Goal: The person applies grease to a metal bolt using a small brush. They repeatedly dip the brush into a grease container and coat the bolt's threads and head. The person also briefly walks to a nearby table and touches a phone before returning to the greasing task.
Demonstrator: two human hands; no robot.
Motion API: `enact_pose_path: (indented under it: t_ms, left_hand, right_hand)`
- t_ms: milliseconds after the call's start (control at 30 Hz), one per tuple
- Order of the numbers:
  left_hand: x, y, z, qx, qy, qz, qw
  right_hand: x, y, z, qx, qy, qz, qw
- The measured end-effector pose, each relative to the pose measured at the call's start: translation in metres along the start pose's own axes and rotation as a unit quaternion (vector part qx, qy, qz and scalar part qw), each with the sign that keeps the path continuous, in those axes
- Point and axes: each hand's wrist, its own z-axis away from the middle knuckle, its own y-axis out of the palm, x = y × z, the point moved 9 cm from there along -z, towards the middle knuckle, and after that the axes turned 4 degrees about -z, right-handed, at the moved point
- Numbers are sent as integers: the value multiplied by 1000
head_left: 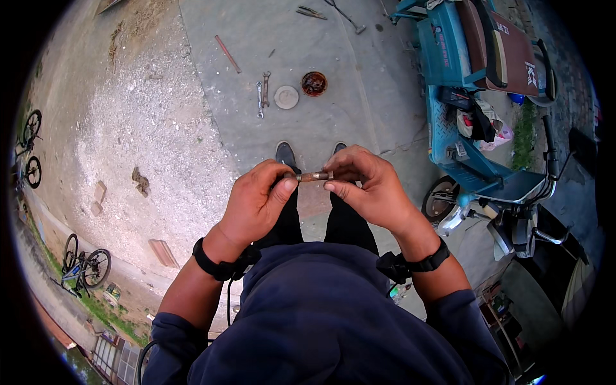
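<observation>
I held a short rusty metal rod level between my left hand and right hand, both pinched on its ends, above the concrete floor.

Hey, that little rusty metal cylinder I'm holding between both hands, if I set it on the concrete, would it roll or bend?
The metal cylinder looks round, so it would probably roll on the concrete. It looks like solid metal, so likely stiff and heavy for its size. Both the left hand and right hand pinch it; its rusty surface probably grips well.
</observation>
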Motion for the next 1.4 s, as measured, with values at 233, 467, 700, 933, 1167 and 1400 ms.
enact_pose_path:
  t_ms: [233,467,700,933,1167,1400]
  left_hand:
    - [5,-3,-4,-15,-11,26,1000]
    - [9,0,-7,2,-20,22,1000]
    - [15,2,-8,0,-34,31,999]
    - [27,10,-8,25,-70,60,995]
    - [37,10,-8,26,-82,83,993]
    - [50,10,-5,49,-130,117,983]
  right_hand:
    - [-16,-2,-5,-4,114,-28,993]
    - [-17,-3,-7,-3,55,-22,998]
    - [-37,-5,-3,23,205,-90,974]
    - [-24,-6,-5,-13,101,-18,995]
    - [-35,-3,-9,-13,151,-55,987]
    - [-36,3,-12,-16,126,-3,992]
